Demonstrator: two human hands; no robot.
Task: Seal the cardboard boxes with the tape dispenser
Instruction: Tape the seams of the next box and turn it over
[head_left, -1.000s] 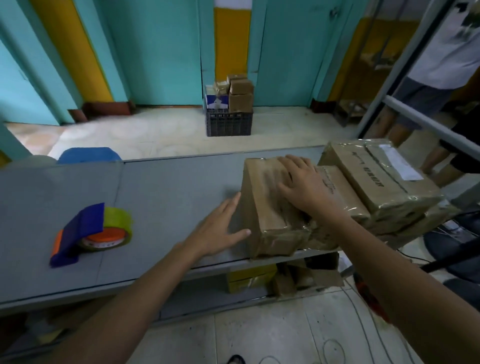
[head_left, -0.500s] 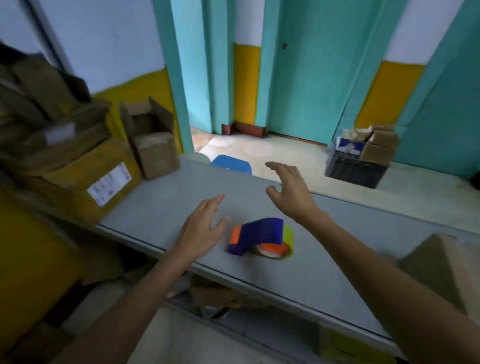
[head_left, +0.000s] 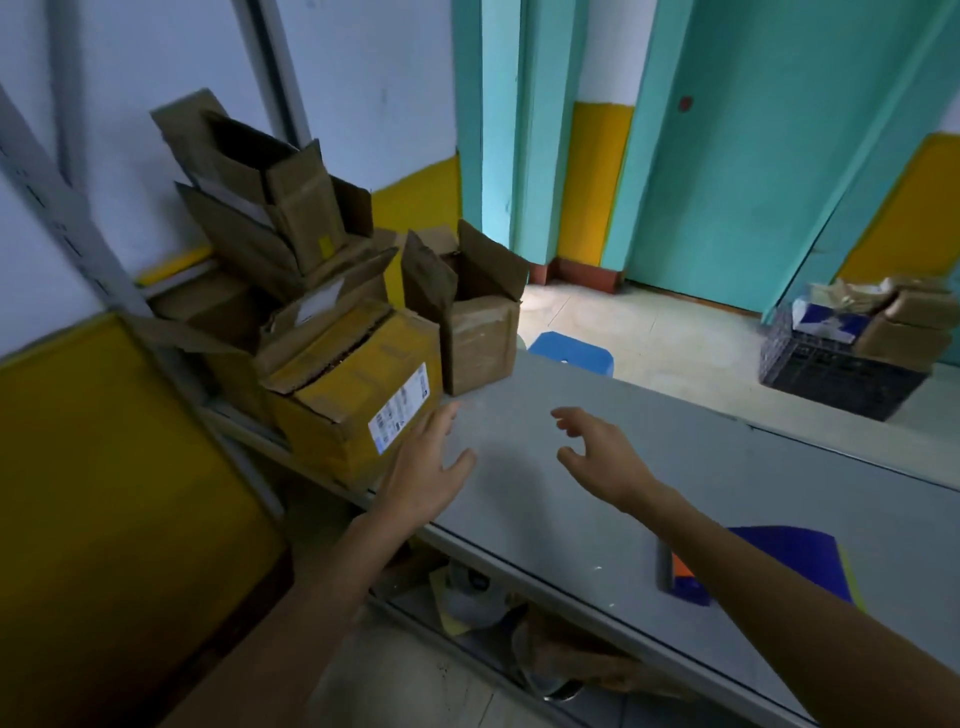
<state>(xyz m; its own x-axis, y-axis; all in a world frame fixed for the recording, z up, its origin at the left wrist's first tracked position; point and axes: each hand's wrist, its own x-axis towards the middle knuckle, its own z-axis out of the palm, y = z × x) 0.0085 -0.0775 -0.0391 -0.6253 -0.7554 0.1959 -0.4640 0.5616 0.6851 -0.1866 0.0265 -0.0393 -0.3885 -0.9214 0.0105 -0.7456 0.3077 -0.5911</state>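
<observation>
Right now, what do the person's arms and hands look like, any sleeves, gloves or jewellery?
Both are bare. The left hand and right hand wear no gloves, and no ring, watch or bracelet shows. The left forearm and right forearm are uncovered as far as the frame reaches; no sleeve edge comes into view. No markings show, though the picture is dim.

The tape dispenser (head_left: 769, 564) lies flat on the grey surface (head_left: 571, 519), toward its right side. Its blue body, an orange part and a yellow edge show. At the surface's left end sits a yellowish cardboard box (head_left: 353, 410) with a white label, its top flaps ajar. Just behind it stands a brown box (head_left: 480, 332) with its flaps up. More open boxes (head_left: 270, 218) are piled further left.
</observation>
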